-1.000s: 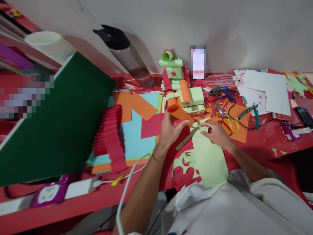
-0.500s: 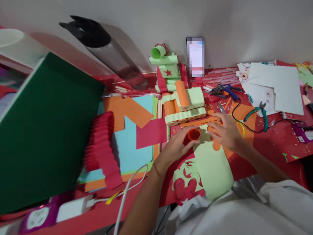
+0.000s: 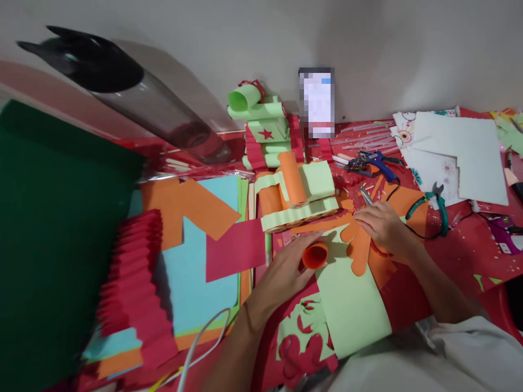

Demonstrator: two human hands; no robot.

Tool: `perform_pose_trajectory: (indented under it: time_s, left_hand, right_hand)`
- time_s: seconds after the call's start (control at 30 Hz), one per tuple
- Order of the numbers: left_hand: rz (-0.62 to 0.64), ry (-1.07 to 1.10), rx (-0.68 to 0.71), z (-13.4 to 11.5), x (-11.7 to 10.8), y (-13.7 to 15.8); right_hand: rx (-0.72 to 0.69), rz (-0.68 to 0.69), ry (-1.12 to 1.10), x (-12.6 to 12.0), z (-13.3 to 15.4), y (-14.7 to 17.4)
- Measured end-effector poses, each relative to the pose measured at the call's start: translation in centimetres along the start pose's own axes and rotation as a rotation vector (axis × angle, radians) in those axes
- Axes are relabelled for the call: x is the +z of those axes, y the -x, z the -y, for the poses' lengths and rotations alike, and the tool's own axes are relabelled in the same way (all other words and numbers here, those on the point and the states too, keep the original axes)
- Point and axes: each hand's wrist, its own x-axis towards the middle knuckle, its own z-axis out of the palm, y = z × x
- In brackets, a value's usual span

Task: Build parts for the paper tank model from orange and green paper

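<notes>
My left hand (image 3: 286, 267) curls around a small orange paper tube (image 3: 314, 257), its open end facing up. My right hand (image 3: 384, 226) has its fingers drawn together at the upper end of orange cut paper with rounded lobes (image 3: 358, 253); what lies between the fingertips is hidden. Just beyond those fingers show the metal blades of scissors (image 3: 365, 196). Beneath both hands lies a pale green sheet (image 3: 351, 299). Ahead stands a paper tank model (image 3: 302, 190) in pale green and orange, with a green and red paper model (image 3: 265, 128) behind it.
Coloured sheets (image 3: 196, 294) and pleated red paper (image 3: 134, 288) lie left, beside a green board (image 3: 53, 228). A bottle (image 3: 155, 103) and phone (image 3: 317, 103) stand at the wall. A glue gun (image 3: 379, 163), pliers (image 3: 439, 209) and white card (image 3: 461, 141) lie right.
My right hand's fingers have gone from spread to drawn together near the scissors. The lobed orange paper has shifted. My left hand keeps the tube, and the view has turned right.
</notes>
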Motion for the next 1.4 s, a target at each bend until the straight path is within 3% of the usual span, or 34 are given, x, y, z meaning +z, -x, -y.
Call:
perform_pose_trajectory:
  time_s: [0.23,0.5,0.7,0.9,0.97,1.07,1.13,1.4]
  left_hand:
    - [0.067,-0.06,-0.005,-0.4,-0.1,-0.1]
    - [0.056,-0.144,0.034,-0.3,0.0,-0.2]
    - [0.084,-0.173,0.046,-0.8,-0.6,-0.4]
    - [0.116,-0.335,0.015,-2.5,-4.2,0.7]
    - [0.074,-0.417,-0.05,-3.0,-5.2,1.2]
    - [-0.011,-0.642,-0.36,-3.4,-5.9,1.5]
    - [0.0,-0.774,-0.54,-3.6,-5.8,1.4]
    - [0.143,-0.881,-0.762,-4.9,-4.4,0.0]
  right_hand:
    - [-0.082,-0.08,0.111,1.8,0.5,-1.1]
    - [-0.027,-0.152,-0.079,-0.6,0.7,-1.0]
    - [-0.109,0.012,-0.345,-0.3,3.5,-0.9]
    - [-0.084,0.125,-0.386,0.7,5.3,-0.9]
    - [-0.056,0.143,-0.387,0.9,5.4,-1.0]
    - [-0.065,0.192,-0.387,1.0,5.5,-1.0]
    - [-0.078,0.199,-0.39,1.0,5.6,-0.9]
    - [-0.101,0.149,-0.418,0.7,5.2,-0.9]
